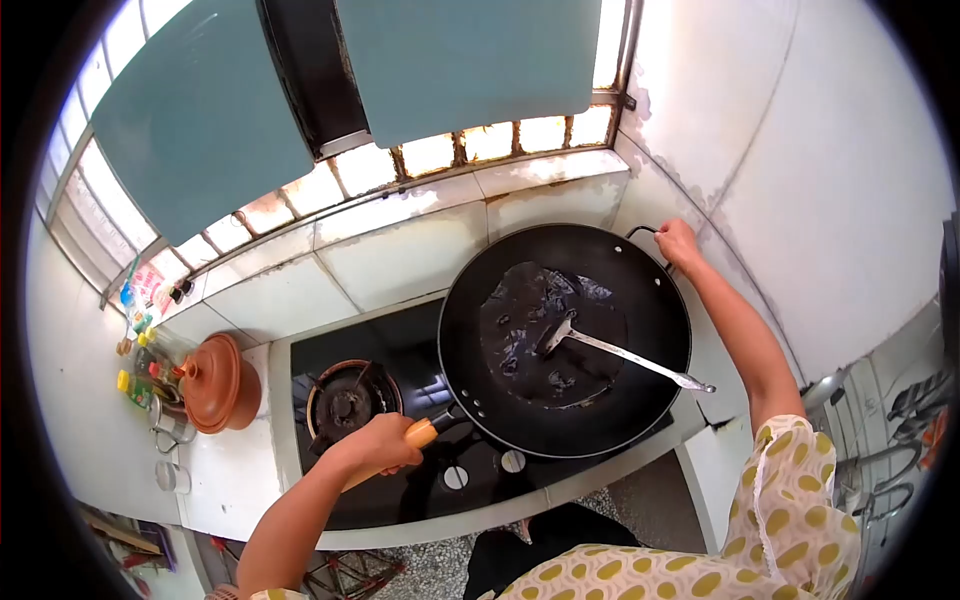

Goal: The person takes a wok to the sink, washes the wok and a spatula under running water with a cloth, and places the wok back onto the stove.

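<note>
A large black wok (480, 390) sits over the right side of the gas stove, with dark, shiny liquid in its bottom. My left hand (378, 446) is closed around its long handle (422, 432), which has a light wooden grip. On the far right, my right hand (677, 244) grips the small metal loop handle (643, 230) at the wok's rim. A metal spatula (620, 353) rests inside, its blade in the liquid and its handle end reaching over the right rim. Neither hand touches the spatula.
The left burner (343, 402) is bare beside two knobs on the black glass stove top (380, 505). A lidded clay pot (222, 385) and several bottles (150, 365) stand on the left counter. Tiled walls close in behind and right; utensils hang (890, 490) at far right.
</note>
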A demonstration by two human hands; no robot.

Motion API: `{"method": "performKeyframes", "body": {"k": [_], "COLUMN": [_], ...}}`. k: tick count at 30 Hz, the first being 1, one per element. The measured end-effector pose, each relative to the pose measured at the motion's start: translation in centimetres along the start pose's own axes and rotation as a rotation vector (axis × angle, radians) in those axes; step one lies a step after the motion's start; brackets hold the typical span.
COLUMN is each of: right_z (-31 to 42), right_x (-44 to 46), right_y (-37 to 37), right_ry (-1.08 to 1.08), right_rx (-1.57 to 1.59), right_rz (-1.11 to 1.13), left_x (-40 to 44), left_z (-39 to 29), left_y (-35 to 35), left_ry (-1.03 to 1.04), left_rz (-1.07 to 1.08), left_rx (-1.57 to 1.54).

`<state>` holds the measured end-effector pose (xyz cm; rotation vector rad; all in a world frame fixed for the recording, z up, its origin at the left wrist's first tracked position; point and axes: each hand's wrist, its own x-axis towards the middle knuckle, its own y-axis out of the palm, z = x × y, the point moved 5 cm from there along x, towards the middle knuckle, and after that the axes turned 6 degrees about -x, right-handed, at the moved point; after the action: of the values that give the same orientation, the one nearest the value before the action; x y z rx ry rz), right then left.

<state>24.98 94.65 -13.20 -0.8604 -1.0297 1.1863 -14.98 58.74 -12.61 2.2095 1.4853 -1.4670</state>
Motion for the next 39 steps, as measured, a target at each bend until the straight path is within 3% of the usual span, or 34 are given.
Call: {"method": "performKeyframes", "body": {"k": [7,17,21,26,30,34,39], "right_z": [0.8,3.9,3.8,3.3,3.9,5.0,10.1], "right_x": [3.3,0.8,-0.2,-1.2,-2.0,-4.0,-8.6], "right_y": [2.2,0.7,-0.1,0.1,-0.3,-2.6,-6.2], "right_ry": [-0.042,-0.274,-0.304,-0.312,-0.266,-0.322,-0.484], "right_rx": [-0.15,-0.577,-0.605,-0.439,-0.419,-0.204,0.08], "right_rz": [0.017,0.087,0.046,-0.095,-0.058,-0.167,-0.171], "left_x": [2.1,2.0,2.3,1.7,1.3,1.7,3.9], "left_z": [-1.8,-2.6,-2.4,-2.8,-3.1,-2.5,-1.4], "left_y": [-1.2,-1.9,-1.9,-1.0,-0.6,0.8,2.6], "left_ry": [-0.011,0.008,0.023,0.011,0.008,-0.013,0.128], "left_rz": [-0.041,-0.027,0.004,0.018,0.023,0.085,0.125], "left_rx": [0.008,0.024,-0.012,-0.075,-0.087,-0.116,-0.085]}}
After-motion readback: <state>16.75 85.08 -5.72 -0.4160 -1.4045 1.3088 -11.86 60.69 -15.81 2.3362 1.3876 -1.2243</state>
